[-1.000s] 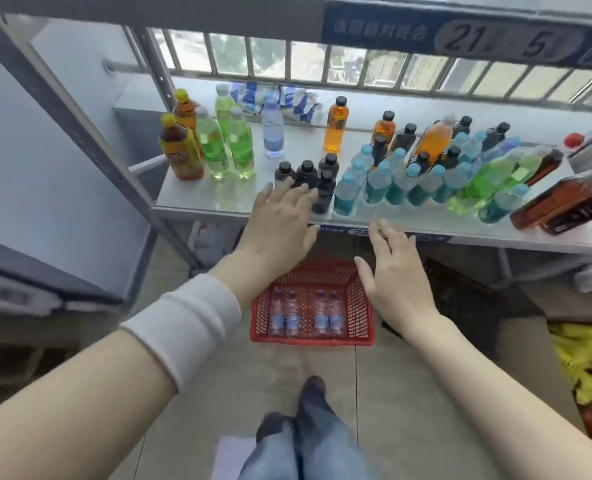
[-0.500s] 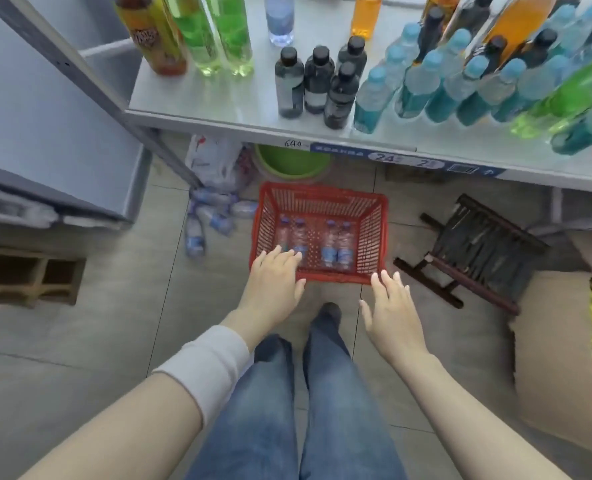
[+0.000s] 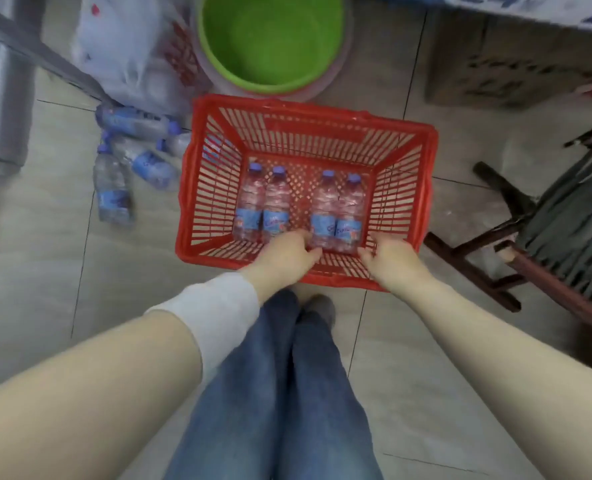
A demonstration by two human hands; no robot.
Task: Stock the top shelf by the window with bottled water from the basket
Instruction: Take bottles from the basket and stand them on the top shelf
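Observation:
A red plastic basket (image 3: 422, 174) stands on the tiled floor in front of my feet. Several water bottles (image 3: 277, 202) with purple caps and blue labels lie side by side on its bottom, caps pointing away from me. My left hand (image 3: 282, 256) reaches over the near rim, and its fingertips touch the bases of the middle bottles. At the base of the rightmost bottle (image 3: 350, 216), my right hand (image 3: 390, 259) has its fingers bent loosely downward. Neither hand has lifted a bottle. Only the front edge of a shelf (image 3: 530, 8) shows at the top right.
A green basin (image 3: 270, 39) and a white plastic bag (image 3: 128, 53) sit just beyond the basket. Several loose water bottles (image 3: 114, 188) lie on the floor to its left. A dark wooden stool (image 3: 547, 237) stands at the right, and a cardboard box (image 3: 516, 64) behind it.
My view has tilted down from the shelf to the floor. Both hands dropped from the shelf edge into the basket and now reach the bottles' bases.

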